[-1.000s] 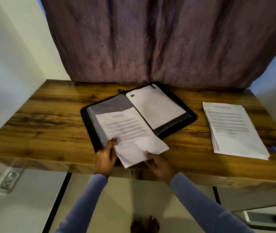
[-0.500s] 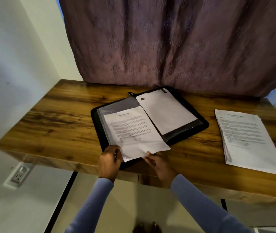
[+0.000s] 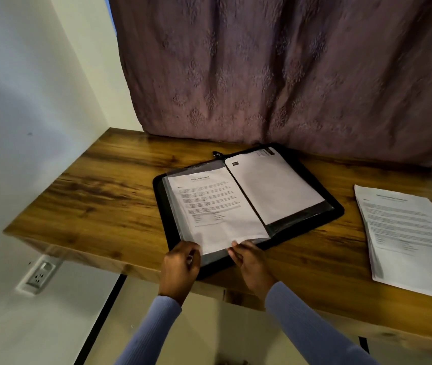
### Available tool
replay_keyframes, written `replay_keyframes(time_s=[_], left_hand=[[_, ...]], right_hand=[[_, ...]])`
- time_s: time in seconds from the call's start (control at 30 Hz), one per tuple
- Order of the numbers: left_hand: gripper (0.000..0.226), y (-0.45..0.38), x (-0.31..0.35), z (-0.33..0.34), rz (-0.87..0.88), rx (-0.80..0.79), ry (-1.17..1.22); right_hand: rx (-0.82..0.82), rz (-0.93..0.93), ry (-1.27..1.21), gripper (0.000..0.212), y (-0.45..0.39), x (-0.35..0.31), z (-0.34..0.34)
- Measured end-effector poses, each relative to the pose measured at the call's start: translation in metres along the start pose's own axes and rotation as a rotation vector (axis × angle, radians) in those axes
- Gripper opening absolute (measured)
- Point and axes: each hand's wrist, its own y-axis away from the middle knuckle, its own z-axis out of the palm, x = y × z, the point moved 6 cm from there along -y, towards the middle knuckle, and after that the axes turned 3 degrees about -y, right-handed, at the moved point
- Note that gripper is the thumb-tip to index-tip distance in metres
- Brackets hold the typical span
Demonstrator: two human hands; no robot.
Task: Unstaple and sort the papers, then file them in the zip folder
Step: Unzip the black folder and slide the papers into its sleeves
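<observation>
A black zip folder [image 3: 337, 209] lies open on the wooden desk [image 3: 99, 196], with clear plastic sleeves inside. A printed sheet [image 3: 215, 206] sits almost fully inside the left sleeve. Only its bottom edge sticks out toward me. My left hand [image 3: 180, 267] pinches the lower left edge of the sleeve. My right hand [image 3: 251, 262] holds the sheet's bottom right corner at the sleeve's mouth. The right sleeve holds a mostly blank white page [image 3: 275, 188]. A stack of printed papers [image 3: 404, 233] rests on the desk to the right.
A purple patterned curtain [image 3: 288, 75] hangs behind the desk, touching its back edge. A white wall [image 3: 25, 101] closes the left side, with a power socket [image 3: 38, 277] below desk level. The folder's zip pull [image 3: 217, 154] lies at its far edge.
The printed sheet has slid further up into the left sleeve and its curled lower part now lies flat. Both hands followed it forward. The view has shifted left.
</observation>
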Motion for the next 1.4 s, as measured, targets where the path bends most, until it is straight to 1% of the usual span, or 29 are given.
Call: replay_keyframes(time_s=[0.07, 0.17, 0.2, 0.33, 0.47, 0.53, 0.63, 0.73, 0.83, 0.87, 0.93, 1.0, 1.07, 1.1, 1.13, 1.17, 1.23, 1.27, 1.3, 1.33, 1.4], left_hand=[[0.010, 0.001, 0.000, 0.003, 0.015, -0.012, -0.004], [0.018, 0.001, 0.002, 0.004, 0.030, -0.024, 0.015], [0.018, 0.000, 0.002, 0.004, 0.030, -0.019, 0.022], [0.017, -0.001, -0.003, 0.003, 0.036, -0.021, 0.023], [0.032, 0.001, -0.010, 0.007, 0.044, -0.045, 0.023], [0.027, 0.000, -0.012, 0.008, 0.041, -0.049, 0.031], [0.017, -0.002, -0.014, 0.010, 0.028, -0.056, 0.029], [0.023, 0.000, -0.014, 0.011, 0.059, -0.046, 0.039], [0.024, 0.001, -0.011, 0.009, 0.077, -0.028, 0.055], [0.024, 0.001, -0.010, 0.008, 0.078, -0.023, 0.063], [0.024, -0.001, -0.008, 0.006, 0.073, -0.017, 0.089], [0.025, -0.004, -0.004, 0.002, 0.071, -0.005, 0.126], [0.023, -0.008, 0.004, -0.004, 0.088, 0.021, 0.172], [0.022, -0.011, 0.008, -0.007, 0.102, 0.034, 0.194], [0.020, -0.014, 0.013, -0.009, 0.119, 0.047, 0.210], [0.019, -0.017, 0.019, -0.012, 0.138, 0.062, 0.219], [0.017, -0.023, 0.031, -0.016, 0.175, 0.086, 0.237], [0.016, -0.027, 0.039, -0.017, 0.190, 0.094, 0.254], [0.015, -0.031, 0.048, -0.018, 0.204, 0.102, 0.280], [0.015, -0.036, 0.057, -0.018, 0.219, 0.103, 0.313], [0.011, -0.047, 0.078, -0.016, 0.261, 0.106, 0.366]], right_hand=[[0.013, -0.025, -0.007, 0.015, -0.005, -0.006, 0.011], [0.041, -0.045, -0.096, 0.006, -0.011, -0.011, 0.027], [0.047, -0.046, -0.110, 0.008, -0.011, -0.009, 0.029], [0.028, -0.032, -0.035, 0.013, -0.008, 0.000, 0.024], [0.050, -0.041, -0.022, 0.012, -0.011, -0.004, 0.027], [0.067, -0.037, -0.024, 0.011, -0.013, -0.006, 0.029], [0.071, 0.036, -0.009, 0.008, -0.013, -0.001, 0.025], [0.046, 0.076, 0.012, 0.006, -0.012, 0.000, 0.024], [0.029, 0.083, 0.108, 0.006, -0.013, -0.004, 0.025], [-0.004, 0.087, 0.177, 0.003, -0.013, -0.007, 0.024], [-0.100, 0.052, 0.381, 0.005, -0.009, -0.017, 0.019], [-0.171, -0.089, 0.700, 0.004, -0.002, -0.034, 0.011], [-0.149, -0.379, 1.113, 0.013, 0.008, -0.056, 0.005], [-0.117, -0.538, 1.263, 0.013, 0.016, -0.066, 0.006], [-0.123, -0.665, 1.342, 0.015, 0.027, -0.071, 0.010], [-0.161, -0.764, 1.395, 0.029, 0.035, -0.073, 0.015], [-0.302, -0.907, 1.462, 0.068, 0.044, -0.068, 0.028], [-0.353, -0.967, 1.458, 0.077, 0.047, -0.065, 0.036], [-0.373, -1.012, 1.429, 0.078, 0.049, -0.063, 0.043], [-0.351, -1.074, 1.380, 0.069, 0.051, -0.065, 0.050], [-0.213, -1.262, 1.279, 0.046, 0.053, -0.078, 0.058]])
